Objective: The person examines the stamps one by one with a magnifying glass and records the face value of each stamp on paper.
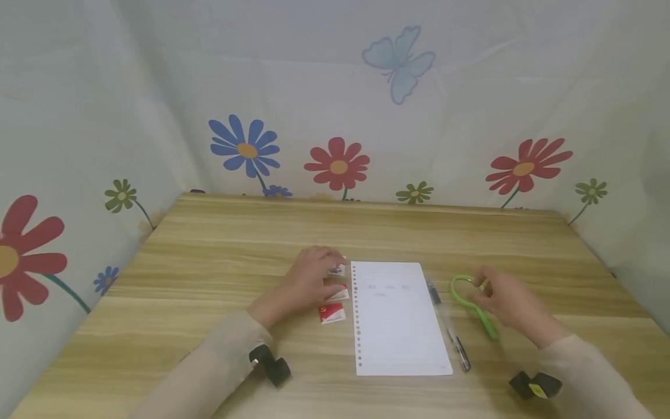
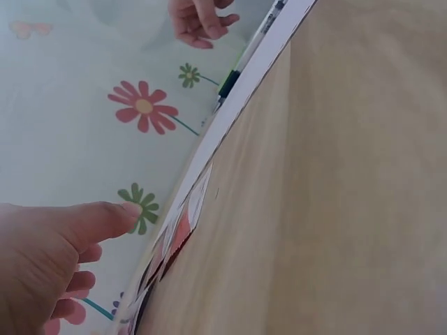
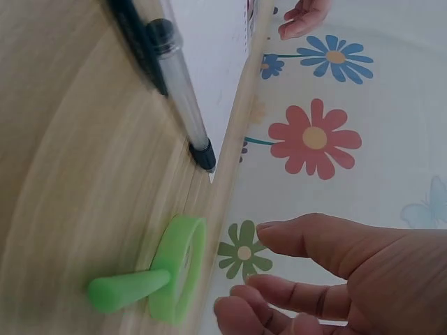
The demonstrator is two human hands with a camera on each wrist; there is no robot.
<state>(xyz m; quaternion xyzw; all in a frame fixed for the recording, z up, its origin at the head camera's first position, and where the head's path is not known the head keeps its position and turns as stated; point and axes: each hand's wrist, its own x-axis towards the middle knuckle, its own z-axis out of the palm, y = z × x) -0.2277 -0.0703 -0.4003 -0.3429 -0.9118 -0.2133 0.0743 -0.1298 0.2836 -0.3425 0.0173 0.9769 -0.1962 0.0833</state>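
My left hand (image 1: 309, 276) hovers over a column of three small stamp-like cards, its fingers loosely bent and its thumb apart from them. The nearest card (image 1: 332, 313) is red and white; the middle card (image 1: 341, 293) is similar, and the far card (image 1: 337, 269) is partly hidden by fingers. A green magnifying glass (image 3: 178, 272) lies on the table with its handle (image 1: 488, 326) toward me. Above its ring, my right hand (image 3: 328, 272) has thumb and fingers spread apart, with nothing between them in the right wrist view.
A white loose-leaf sheet (image 1: 400, 337) with holes along its left edge and faint marks near the top lies between the hands. A clear pen (image 1: 451, 331) with dark ends lies along its right side. A flowered curtain (image 1: 293, 93) rises behind the wooden table (image 1: 251, 227).
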